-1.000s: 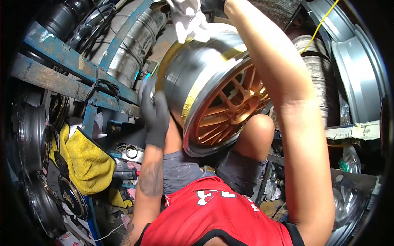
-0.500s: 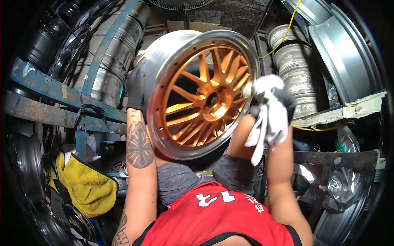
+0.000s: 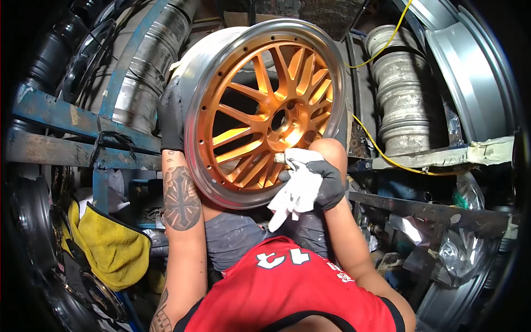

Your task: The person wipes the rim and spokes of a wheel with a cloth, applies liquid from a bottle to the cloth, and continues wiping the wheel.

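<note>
A car wheel rim (image 3: 260, 138) with copper-orange spokes and a polished lip is tilted above my knees, its face turned toward me. My left hand (image 3: 173, 113), in a black glove, grips the barrel at the left side; its fingertips are partly hidden behind the wheel. In a black glove too, my right hand (image 3: 328, 181) is closed on a white cloth (image 3: 298, 191). A bunched end of that cloth is at the lower spokes, just below the hub, and the rest hangs down over the lip's bottom edge.
Blue metal rack bars (image 3: 66, 119) run along the left, with a yellow towel (image 3: 113, 246) hanging below. Stacked bare rims (image 3: 401, 88) stand at the right beside a yellow cable (image 3: 381, 155). A large silver rim (image 3: 470, 77) is at far right.
My right hand with the white cloth has moved down and left, from the right side of the rim to its lower spokes. The rim has shifted slightly up and left with my left hand.
</note>
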A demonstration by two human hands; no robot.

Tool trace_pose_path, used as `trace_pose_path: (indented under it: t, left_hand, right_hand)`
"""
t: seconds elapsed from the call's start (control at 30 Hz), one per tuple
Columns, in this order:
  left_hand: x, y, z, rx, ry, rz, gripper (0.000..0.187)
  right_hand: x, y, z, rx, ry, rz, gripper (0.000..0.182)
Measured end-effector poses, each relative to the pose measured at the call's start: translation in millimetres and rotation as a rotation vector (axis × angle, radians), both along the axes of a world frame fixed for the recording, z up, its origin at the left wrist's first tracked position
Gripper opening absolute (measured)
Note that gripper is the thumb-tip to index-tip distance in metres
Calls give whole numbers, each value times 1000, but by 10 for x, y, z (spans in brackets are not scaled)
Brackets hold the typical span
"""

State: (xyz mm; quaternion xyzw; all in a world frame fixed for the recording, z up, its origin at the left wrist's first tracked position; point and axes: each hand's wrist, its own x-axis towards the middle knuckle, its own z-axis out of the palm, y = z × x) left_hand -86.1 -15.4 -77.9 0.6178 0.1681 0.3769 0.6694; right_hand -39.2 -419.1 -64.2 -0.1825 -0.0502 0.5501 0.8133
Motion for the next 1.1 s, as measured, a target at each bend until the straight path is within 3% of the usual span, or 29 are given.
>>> trace_pose_path:
  t: [0.13,0.2,0.37,0.47,0.6,0.63,0.73,0.8,0.87,0.97,1.07,1.1]
  left_hand:
    - [-13,-257,254,-120,63,140,34]
    - [-105,-408,451,253,86,172,33]
    - [-258,-837,1009,367,81,-50,35]
    - [-315,-1151,1246,554,119,24,36]
    - [-367,-1302,1315,341,109,-16,35]
    - [-359,-1380,1317,316,80,84,33]
    - [-635,-1613,1185,746,-14,347,37]
    - [-857,-1804,1187,1005,-18,-56,45]
    - [-868,-2099,957,881,197,-171,58]
    - [-783,-2289,733,888,405,-159,68]
    - [-804,-2376,572,915,416,-227,75]
    - [-809,-2403,507,882,418,-239,77]
  right_hand:
    - [-87,99,35,-129,-180,-53,66]
    - [-108,82,31,-138,-187,-51,68]
    - [-208,34,57,-52,-47,-75,69]
    - [-203,88,141,-56,-40,-83,68]
    - [-247,127,189,-53,4,-79,68]
    - [-241,148,176,-59,-22,-72,70]
    - [-212,225,172,-61,-77,-60,74]
    - [-229,223,242,-56,-80,-61,74]
    - [-265,200,262,-75,-118,-95,74]
    - [-295,154,324,-99,-107,-113,72]
    - [-356,100,304,-200,14,-133,69]
    - [-355,104,269,-126,27,-119,66]
